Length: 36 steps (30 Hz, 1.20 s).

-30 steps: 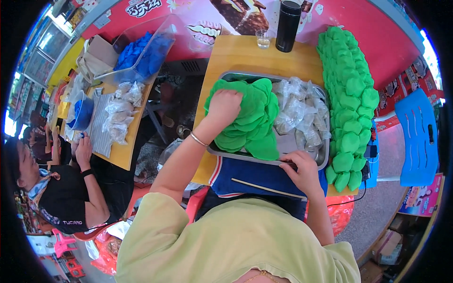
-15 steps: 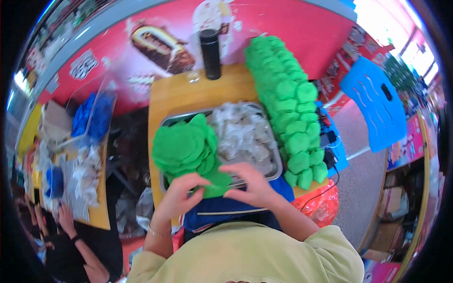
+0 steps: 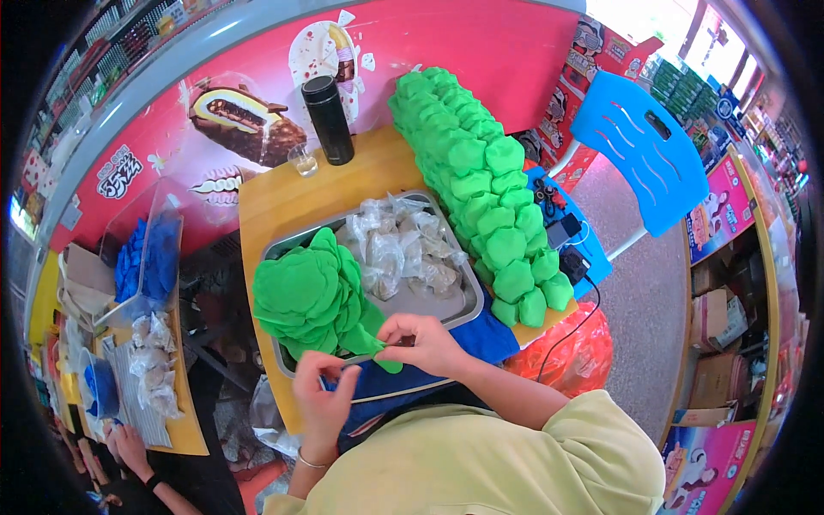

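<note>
My right hand pinches the edge of a flat green cloth piece at the near side of the tray. Just left of it is my left hand, its thumb and fingers apart and nothing visible between them. A heap of flat green cloth pieces fills the left half of the metal tray. In its right half lie several small clear plastic bags with greyish contents. Rows of puffed green cloth bundles stand along the table's right side.
A black bottle and a small glass stand at the back of the wooden table. To the right are a blue chair and a red plastic bag. At the left, another person's hand works at a second table.
The whole view has shifted, with the table now further left. My left hand has drawn away from the green piece, while my right hand has closed on its edge.
</note>
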### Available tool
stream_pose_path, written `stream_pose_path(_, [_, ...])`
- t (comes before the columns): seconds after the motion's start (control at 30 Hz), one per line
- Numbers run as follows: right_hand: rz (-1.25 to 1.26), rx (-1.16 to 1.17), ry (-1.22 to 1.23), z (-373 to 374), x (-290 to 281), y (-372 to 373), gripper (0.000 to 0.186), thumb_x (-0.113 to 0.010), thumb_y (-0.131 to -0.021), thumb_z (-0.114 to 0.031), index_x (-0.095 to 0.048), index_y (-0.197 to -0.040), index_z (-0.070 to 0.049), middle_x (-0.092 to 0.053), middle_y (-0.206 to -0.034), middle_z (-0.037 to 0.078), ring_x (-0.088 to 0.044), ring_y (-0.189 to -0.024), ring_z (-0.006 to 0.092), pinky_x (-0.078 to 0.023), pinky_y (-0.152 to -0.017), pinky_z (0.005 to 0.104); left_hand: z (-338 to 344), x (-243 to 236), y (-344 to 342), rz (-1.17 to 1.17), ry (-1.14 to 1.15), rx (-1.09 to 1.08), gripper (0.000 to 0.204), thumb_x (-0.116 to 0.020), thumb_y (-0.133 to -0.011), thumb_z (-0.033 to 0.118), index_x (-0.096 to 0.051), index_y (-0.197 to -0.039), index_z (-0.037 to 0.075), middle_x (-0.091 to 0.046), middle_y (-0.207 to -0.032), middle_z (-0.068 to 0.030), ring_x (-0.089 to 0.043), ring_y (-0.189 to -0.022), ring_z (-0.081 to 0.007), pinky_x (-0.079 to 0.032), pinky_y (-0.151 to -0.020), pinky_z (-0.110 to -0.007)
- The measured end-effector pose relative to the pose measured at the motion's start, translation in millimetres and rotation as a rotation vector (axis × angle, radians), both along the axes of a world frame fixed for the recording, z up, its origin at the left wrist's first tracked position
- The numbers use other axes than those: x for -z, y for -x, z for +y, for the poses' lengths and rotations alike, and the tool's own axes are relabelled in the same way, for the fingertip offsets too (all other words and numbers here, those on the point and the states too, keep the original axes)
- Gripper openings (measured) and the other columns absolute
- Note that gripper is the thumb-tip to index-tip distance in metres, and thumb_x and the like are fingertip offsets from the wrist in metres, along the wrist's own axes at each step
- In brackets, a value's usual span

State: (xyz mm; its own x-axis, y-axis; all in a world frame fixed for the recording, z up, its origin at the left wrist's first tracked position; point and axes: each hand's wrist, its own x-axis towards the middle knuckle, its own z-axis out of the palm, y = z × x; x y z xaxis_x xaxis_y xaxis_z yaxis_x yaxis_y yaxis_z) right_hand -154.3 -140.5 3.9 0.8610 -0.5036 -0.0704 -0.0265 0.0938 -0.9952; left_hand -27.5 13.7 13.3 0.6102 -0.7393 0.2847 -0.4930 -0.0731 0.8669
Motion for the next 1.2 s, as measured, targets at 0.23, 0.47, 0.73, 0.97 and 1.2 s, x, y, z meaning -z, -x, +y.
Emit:
stream_pose_path(0.23, [-0.083,-0.075,-0.131,17.4,22.4,-6.3,0.018,-0.071,-0.075,-0.011,-0.056,-0.083,-0.005,-0.058,-0.070,-0.002,-0.050,-0.064,0.0026,-0.039,-0.054,0.0202,-14.0,21.1,21.2,0.582,0.166,0.169,0.024,-0.072,-0.071,-0.001,-0.052,-0.083,0.003,-0.053,-0.073,0.0008,-0.050,-0.065,-0.0046,-0.041,-0.057,-0.019])
stream_pose_path(0.47, [-0.067,-0.111,-0.266,21.9,17.8,-5.4,0.006,-0.061,-0.083,-0.007,-0.056,-0.086,-0.004,-0.056,-0.076,-0.004,-0.051,-0.068,0.0035,-0.041,-0.062,0.0192,-7.0,30.0,10.2,0.431,0.123,0.215,0.018,-0.070,-0.073,-0.002,-0.053,-0.075,0.004,-0.051,-0.072,0.0019,-0.049,-0.064,-0.0036,-0.040,-0.055,-0.018])
stream_pose_path(0.73, [0.027,0.024,0.393,25.4,14.3,-9.9,0.009,-0.060,-0.083,-0.007,-0.055,-0.087,0.000,-0.056,-0.075,0.004,-0.056,-0.064,0.0092,-0.045,-0.057,0.0247,-16.9,23.5,13.7,-0.245,0.077,-0.059,0.018,-0.065,-0.073,-0.004,-0.055,-0.086,0.003,-0.052,-0.072,-0.0047,-0.050,-0.059,-0.0132,-0.041,-0.051,-0.025])
stream_pose_path(0.97, [-0.032,0.093,0.676,22.9,6.9,-15.3,0.013,-0.060,-0.077,-0.007,-0.053,-0.087,-0.003,-0.056,-0.078,0.014,-0.058,-0.070,0.0319,-0.046,-0.060,0.0384,-18.9,22.0,10.4,-0.247,-0.019,-0.076,0.025,-0.064,-0.069,-0.005,-0.056,-0.091,0.003,-0.053,-0.074,-0.0077,-0.051,-0.059,-0.0178,-0.042,-0.050,-0.027])
stream_pose_path(1.2, [-0.024,0.041,0.607,29.0,5.5,-19.2,0.014,-0.060,-0.077,-0.007,-0.051,-0.087,-0.003,-0.056,-0.076,0.013,-0.058,-0.069,0.0322,-0.047,-0.060,0.0400,-17.9,28.2,3.8,-0.318,-0.054,-0.086,0.022,-0.064,-0.067,-0.002,-0.057,-0.087,0.005,-0.056,-0.078,-0.0093,-0.057,-0.063,-0.0227,-0.046,-0.056,-0.032])
